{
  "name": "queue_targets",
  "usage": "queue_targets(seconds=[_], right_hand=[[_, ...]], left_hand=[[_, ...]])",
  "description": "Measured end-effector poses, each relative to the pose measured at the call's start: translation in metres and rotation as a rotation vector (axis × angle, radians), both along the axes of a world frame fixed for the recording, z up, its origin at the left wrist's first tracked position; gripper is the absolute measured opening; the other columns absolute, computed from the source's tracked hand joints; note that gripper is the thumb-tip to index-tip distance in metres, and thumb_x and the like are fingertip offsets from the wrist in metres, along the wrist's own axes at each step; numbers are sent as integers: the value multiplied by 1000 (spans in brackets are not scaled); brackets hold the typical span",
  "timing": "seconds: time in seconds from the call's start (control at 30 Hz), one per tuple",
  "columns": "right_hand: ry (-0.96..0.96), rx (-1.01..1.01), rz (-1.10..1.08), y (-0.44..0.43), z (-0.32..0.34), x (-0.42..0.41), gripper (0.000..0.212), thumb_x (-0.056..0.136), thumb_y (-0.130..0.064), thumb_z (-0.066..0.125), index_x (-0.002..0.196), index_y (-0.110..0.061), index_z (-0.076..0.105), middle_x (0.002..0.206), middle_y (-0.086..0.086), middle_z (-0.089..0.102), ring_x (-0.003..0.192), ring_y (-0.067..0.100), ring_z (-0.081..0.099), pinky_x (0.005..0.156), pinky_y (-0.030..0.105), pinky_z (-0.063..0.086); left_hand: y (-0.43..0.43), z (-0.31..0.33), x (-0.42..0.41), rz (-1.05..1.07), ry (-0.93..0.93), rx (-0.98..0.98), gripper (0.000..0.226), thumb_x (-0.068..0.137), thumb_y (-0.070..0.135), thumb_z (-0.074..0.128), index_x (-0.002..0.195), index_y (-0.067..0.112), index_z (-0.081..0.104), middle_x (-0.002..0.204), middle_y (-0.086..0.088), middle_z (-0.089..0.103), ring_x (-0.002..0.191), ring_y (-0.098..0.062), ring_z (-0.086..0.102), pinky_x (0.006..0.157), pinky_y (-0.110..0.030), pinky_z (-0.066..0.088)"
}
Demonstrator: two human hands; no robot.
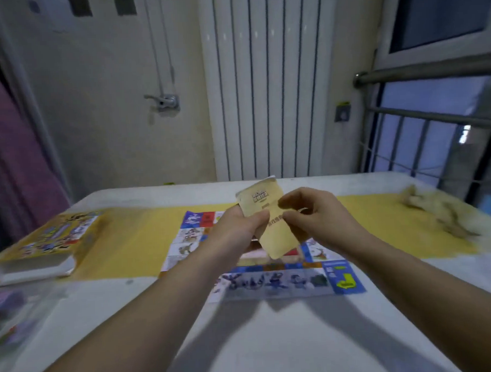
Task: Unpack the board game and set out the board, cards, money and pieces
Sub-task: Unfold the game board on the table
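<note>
Head view: the left hand (237, 228) and the right hand (318, 210) meet above the middle of the table, both gripping a small stack of pale yellow cards (274, 238). The left hand curls round the stack's left edge with the thumb laid across its face. The right hand pinches the right edge between thumb and bent fingers.

The cards are tan-yellow with rounded corners and stand nearly upright, tilted so the lower end leans right. Dark print sits in a block near the top and in a line across the middle; motion blur makes it unreadable. A pale rim along the top edge shows several sheets together, but how many is unclear.

Below the hands the board (285, 282) lies flat and unfolded, ringed with small picture squares in blue, red and white, with a blue corner square at the near right. It rests partly on a yellow cloth (134, 241) that runs across the white table (245, 340). At the left, on the cloth's end, sits the yellow game box (52, 239), and a clear plastic bag (16, 316) lies nearer at the table's left edge. A fluffy cream thing (442, 211) lies at the far right. Behind stands a white radiator (265, 86).
</note>
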State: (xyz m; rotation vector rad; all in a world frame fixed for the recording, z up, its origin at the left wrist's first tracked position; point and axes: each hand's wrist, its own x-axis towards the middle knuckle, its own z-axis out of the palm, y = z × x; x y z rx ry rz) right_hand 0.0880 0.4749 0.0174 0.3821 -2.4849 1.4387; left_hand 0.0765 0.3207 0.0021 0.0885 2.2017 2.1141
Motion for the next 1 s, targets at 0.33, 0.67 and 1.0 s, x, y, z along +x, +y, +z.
queue_targets(seconds=[0.33, 0.67, 1.0], right_hand=[[-135, 74, -461, 170, -45, 39, 21, 87, -4, 57, 100, -18, 66, 99, -3, 63, 93, 16, 61, 83, 32, 51], [-368, 431, -818, 282, -91, 81, 34, 89, -7, 47, 111, -27, 62, 117, 1, 61, 99, 21, 58, 82, 34, 50], [-190, 900, -852, 252, -91, 84, 35, 94, -19, 49, 125, -32, 55, 131, 0, 48, 118, 25, 40, 92, 37, 31]], left_hand=[[147, -35, -1, -388, 328, -609, 20, 95, 20, 50, 114, 20, 57, 105, 4, 62, 79, -13, 59, 62, -23, 43], [218, -77, 10, -618, 575, -1138, 37, 97, 43, 41, 131, 32, 51, 137, 4, 47, 128, -19, 42, 104, -32, 33], [194, -67, 13, -581, 646, -1130, 35, 96, 38, 46, 130, 32, 51, 138, 6, 44, 126, -16, 43, 102, -33, 35]])
